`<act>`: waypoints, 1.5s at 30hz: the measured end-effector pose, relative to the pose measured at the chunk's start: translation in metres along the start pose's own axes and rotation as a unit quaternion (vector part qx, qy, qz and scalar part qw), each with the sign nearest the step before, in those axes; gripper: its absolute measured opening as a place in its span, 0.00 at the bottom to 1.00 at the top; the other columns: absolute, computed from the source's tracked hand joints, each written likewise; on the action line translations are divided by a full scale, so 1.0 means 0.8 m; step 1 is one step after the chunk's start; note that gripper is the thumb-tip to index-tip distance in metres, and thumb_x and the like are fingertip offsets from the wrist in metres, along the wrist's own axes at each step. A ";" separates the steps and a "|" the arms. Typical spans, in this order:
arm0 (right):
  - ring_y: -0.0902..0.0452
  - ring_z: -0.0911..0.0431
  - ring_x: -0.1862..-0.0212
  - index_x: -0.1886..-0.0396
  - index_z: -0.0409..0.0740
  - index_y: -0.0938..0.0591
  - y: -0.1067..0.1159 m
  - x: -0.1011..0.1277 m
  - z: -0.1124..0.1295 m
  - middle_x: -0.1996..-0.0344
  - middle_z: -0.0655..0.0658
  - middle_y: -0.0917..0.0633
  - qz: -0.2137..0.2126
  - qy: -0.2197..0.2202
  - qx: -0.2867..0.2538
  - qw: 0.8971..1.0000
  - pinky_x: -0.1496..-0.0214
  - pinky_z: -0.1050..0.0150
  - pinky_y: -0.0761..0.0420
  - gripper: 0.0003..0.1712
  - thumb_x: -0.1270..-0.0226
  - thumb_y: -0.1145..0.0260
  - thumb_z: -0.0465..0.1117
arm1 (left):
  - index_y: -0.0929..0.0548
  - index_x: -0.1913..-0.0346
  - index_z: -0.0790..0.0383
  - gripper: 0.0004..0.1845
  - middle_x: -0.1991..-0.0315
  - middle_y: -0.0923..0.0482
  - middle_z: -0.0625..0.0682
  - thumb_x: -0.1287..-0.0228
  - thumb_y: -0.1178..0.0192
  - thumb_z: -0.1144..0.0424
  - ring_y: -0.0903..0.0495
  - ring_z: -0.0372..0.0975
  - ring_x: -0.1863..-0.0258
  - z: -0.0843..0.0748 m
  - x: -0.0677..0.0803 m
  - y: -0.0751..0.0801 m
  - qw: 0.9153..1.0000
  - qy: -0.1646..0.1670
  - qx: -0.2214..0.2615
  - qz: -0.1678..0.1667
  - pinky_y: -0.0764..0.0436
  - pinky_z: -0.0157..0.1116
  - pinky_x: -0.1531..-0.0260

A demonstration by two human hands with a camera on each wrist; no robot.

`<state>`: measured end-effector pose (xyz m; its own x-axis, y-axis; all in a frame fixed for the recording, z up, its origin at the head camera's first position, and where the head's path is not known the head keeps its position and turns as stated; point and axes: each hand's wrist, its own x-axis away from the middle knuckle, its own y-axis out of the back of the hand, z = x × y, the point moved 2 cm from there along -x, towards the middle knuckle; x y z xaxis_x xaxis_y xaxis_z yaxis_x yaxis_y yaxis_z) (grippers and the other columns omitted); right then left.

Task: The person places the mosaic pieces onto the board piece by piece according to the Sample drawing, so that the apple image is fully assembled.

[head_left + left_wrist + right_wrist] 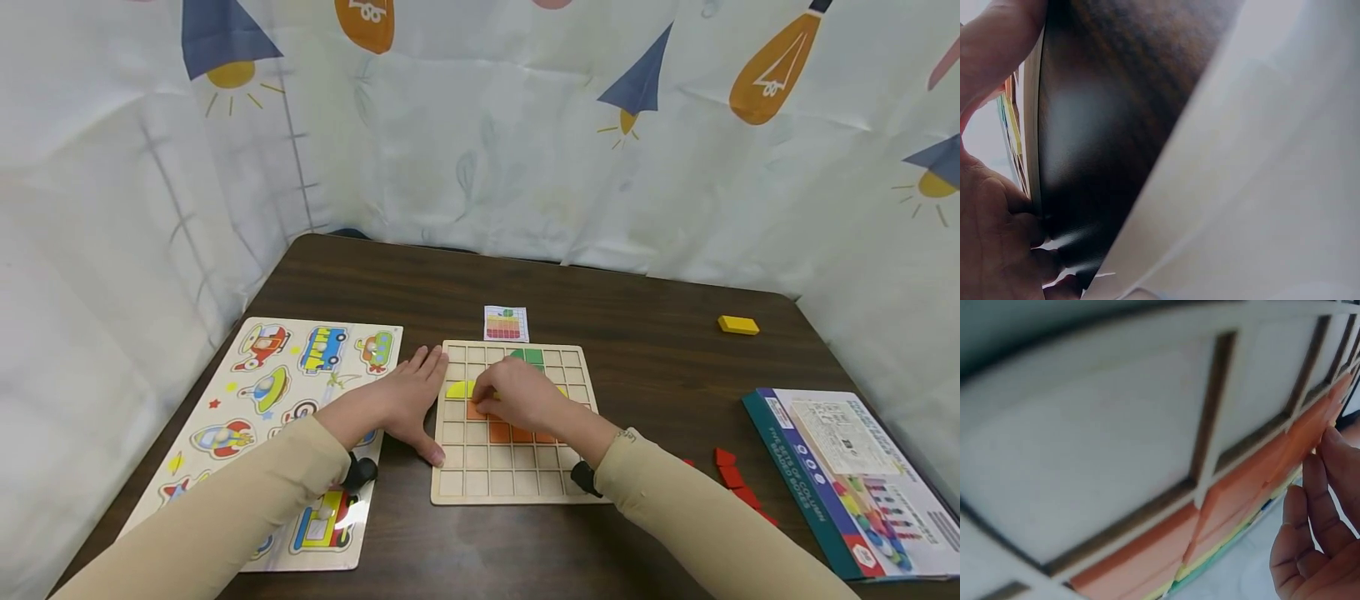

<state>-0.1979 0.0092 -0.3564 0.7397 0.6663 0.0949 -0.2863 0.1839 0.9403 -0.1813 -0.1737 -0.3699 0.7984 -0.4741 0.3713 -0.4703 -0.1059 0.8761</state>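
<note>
A wooden grid board [463,482] lies on the table in the head view. My left hand [408,396] rests with spread fingers along its left edge, the thumb at the lower left side. My right hand [517,392] reaches over the board, and its thumb and fingertips pinch at an orange square tile [474,412] on the left of the grid. More orange tiles [498,432] sit in the row below. A yellow rounded piece [456,389] and green tiles [533,357] lie higher up; the right hand hides part of these rows. In the right wrist view, fingertips [1330,434] meet the orange row.
Behind the board lies a small picture card [506,323]. A vehicle puzzle board [225,392] is at the left, beneath the left forearm. Red tiles [731,477] lie right of the right sleeve, beside a boxed set [847,483]. A yellow block [738,325] sits at the back right.
</note>
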 end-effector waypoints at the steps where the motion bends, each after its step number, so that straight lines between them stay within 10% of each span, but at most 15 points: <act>1: 0.18 0.57 0.59 0.62 0.46 0.09 0.001 0.001 -0.001 0.64 0.51 0.09 0.001 -0.003 -0.003 1.000 0.48 0.59 0.16 0.03 0.34 0.26 0.38 | 0.58 0.20 0.75 0.77 0.18 0.65 0.70 0.57 0.23 0.32 0.65 0.63 0.18 0.000 0.000 0.000 1.000 -0.001 0.000 0.000 0.52 0.59 0.20; 12: 0.16 0.57 0.55 0.59 0.46 0.09 0.027 0.058 -0.045 0.62 0.52 0.10 -0.016 -0.040 -0.054 0.998 0.48 0.56 0.15 0.06 0.35 0.26 0.39 | 0.57 0.20 0.75 0.77 0.18 0.65 0.70 0.58 0.23 0.31 0.65 0.63 0.18 0.001 -0.003 -0.002 1.000 -0.001 -0.004 0.001 0.53 0.60 0.21; 28: 0.17 0.56 0.57 0.56 0.47 0.12 0.048 0.218 -0.164 0.60 0.51 0.11 -0.048 -0.156 -0.037 0.986 0.52 0.53 0.14 0.08 0.35 0.27 0.37 | 0.58 0.20 0.76 0.77 0.18 0.66 0.71 0.58 0.23 0.32 0.65 0.64 0.18 0.002 -0.003 -0.001 1.000 -0.007 0.002 0.002 0.53 0.61 0.21; 45: 0.28 0.60 0.53 0.60 0.67 0.14 0.022 0.272 -0.167 0.57 0.63 0.16 0.037 -0.115 -0.038 0.992 0.51 0.66 0.18 0.12 0.43 0.21 0.49 | 0.58 0.20 0.76 0.78 0.18 0.66 0.71 0.59 0.22 0.32 0.64 0.65 0.18 0.003 -0.004 -0.002 1.000 -0.010 0.003 -0.004 0.52 0.62 0.21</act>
<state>-0.1231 0.2540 -0.3631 0.8320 0.4991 0.2424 -0.3834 0.2014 0.9014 -0.1838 -0.1738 -0.3732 0.7941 -0.4909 0.3584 -0.4666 -0.1144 0.8771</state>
